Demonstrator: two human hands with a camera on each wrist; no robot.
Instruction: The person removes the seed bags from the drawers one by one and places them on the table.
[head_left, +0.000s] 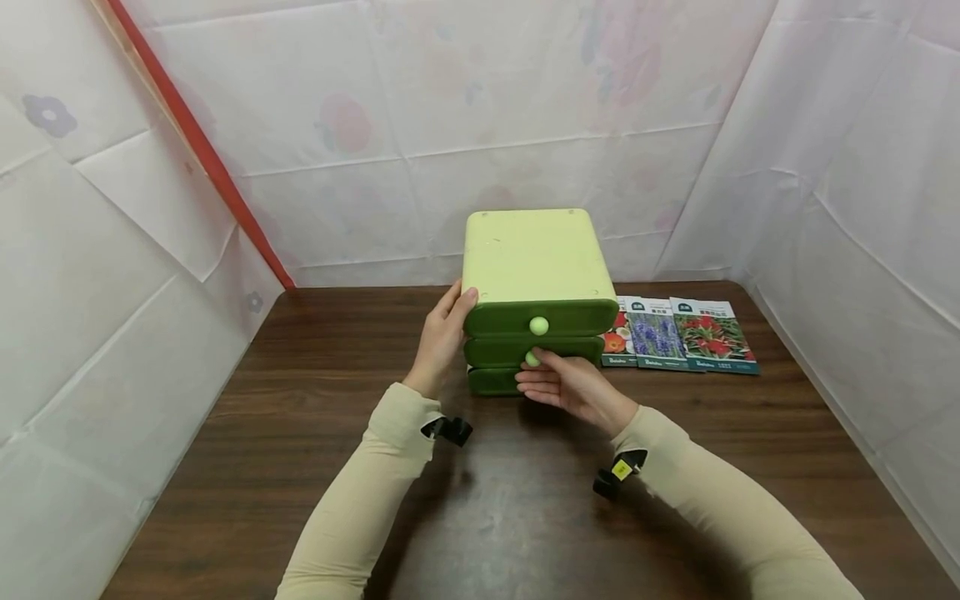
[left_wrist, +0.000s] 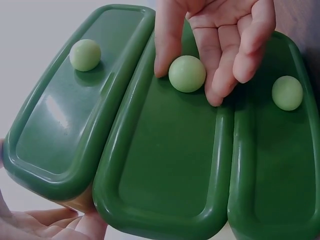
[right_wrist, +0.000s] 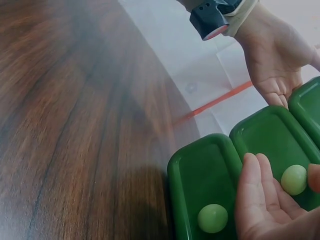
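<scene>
A small drawer cabinet with a pale yellow-green top (head_left: 536, 254) and three stacked green drawer fronts stands on the table. Each front has a round light-green knob. My right hand (head_left: 573, 387) is at the middle drawer, thumb and fingers on either side of its knob (left_wrist: 187, 74). The other fingers extend below that knob, near the bottom drawer's knob (right_wrist: 213, 218). Against the cabinet's left side lies my left hand (head_left: 442, 337), fairly straight-fingered, with the thumb at the upper front corner. The top drawer's knob (head_left: 538, 326) is untouched. Whether the middle drawer stands slightly out, I cannot tell.
Three flower-picture packets (head_left: 712, 333) lie overlapping on the dark wooden table (head_left: 337, 358), just right of the cabinet. White patterned sheets (head_left: 420, 125) hang behind and at both sides. A red strip (head_left: 202, 146) runs down the left back corner.
</scene>
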